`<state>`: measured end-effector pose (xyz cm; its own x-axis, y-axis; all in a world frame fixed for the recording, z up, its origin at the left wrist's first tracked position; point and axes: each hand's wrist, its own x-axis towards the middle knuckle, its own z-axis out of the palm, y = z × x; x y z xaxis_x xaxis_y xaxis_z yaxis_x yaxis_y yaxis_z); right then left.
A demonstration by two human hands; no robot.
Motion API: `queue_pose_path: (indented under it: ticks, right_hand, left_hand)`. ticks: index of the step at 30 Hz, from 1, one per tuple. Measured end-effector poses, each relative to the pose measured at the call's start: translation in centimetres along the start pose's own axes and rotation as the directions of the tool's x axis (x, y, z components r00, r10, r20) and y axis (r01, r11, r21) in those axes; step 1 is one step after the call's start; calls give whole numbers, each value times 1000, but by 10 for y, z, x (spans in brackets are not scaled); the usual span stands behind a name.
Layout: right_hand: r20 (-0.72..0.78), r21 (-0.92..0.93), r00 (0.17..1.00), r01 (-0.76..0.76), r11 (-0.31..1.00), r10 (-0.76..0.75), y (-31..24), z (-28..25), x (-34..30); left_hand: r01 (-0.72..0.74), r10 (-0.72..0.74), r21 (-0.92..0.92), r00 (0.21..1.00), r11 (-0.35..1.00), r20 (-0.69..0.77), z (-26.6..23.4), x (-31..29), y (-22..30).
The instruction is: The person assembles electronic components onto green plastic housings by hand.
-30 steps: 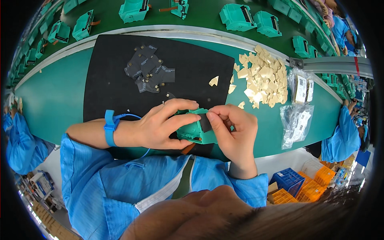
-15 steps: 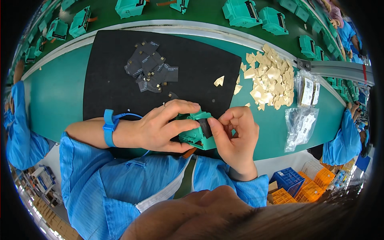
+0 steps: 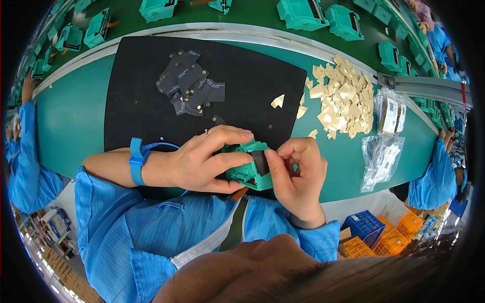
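My left hand (image 3: 209, 159) is closed around a green plastic housing (image 3: 249, 184), its fingers over the top and left side. A blue wrist strap (image 3: 137, 160) with a coiled cord circles my left wrist. On the housing's right part lies a black flexible patch (image 3: 260, 162). My right hand (image 3: 299, 177) has its thumb and curled forefinger closed at this patch's right edge; the thumb tip touches it. An orange-brown flat ribbon (image 3: 239, 194) sticks out from below the housing. Fingers cover much of the housing's inside.
A black mat (image 3: 146, 108) bears a heap of black flexible patches (image 3: 187, 83). Cream backing paper scraps (image 3: 346, 98) are piled to its right, beside clear plastic bags (image 3: 381, 159). Beyond a metal rail, green housings (image 3: 303, 14) stand on a green conveyor (image 3: 252, 17). Co-workers sit on both sides.
Both hands keep nearly the same pose at the housing; the right thumb has barely shifted on the patch. Housings on the conveyor have moved slightly to the left.
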<state>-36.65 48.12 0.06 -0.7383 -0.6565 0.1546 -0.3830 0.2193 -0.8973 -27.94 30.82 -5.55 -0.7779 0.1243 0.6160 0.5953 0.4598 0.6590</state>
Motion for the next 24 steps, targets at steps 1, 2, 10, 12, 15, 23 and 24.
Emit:
queue_pose_path:
  ticks: [1,2,10,12,15,23,24]
  right_hand:
    - [-9,-19,999,32,999,-32,0,0,0]
    - [-17,-39,998,63,997,-64,0,1,0]
    - [-31,-94,992,116,989,-119,0,2,1]
    - [-31,-103,991,125,987,-129,1,2,2]
    - [-24,-110,990,133,985,-136,1,2,2]
    - [-48,-118,983,170,978,-177,3,5,3]
    - [-49,-118,983,170,978,-177,3,5,3]
  left_hand:
    - [-1,1,-2,1000,1000,-3,0,0,0]
    - [-1,1,-2,1000,1000,-3,0,0,0]
    - [2,-1,27,1000,1000,-11,1,-1,-1]
    - [-1,1,28,1000,1000,-13,2,-1,-1]
    - [-3,4,27,1000,1000,-17,2,0,-2]
    - [3,-2,27,1000,1000,-23,3,-2,-3]
    - [2,-1,29,1000,1000,-22,3,-2,-3]
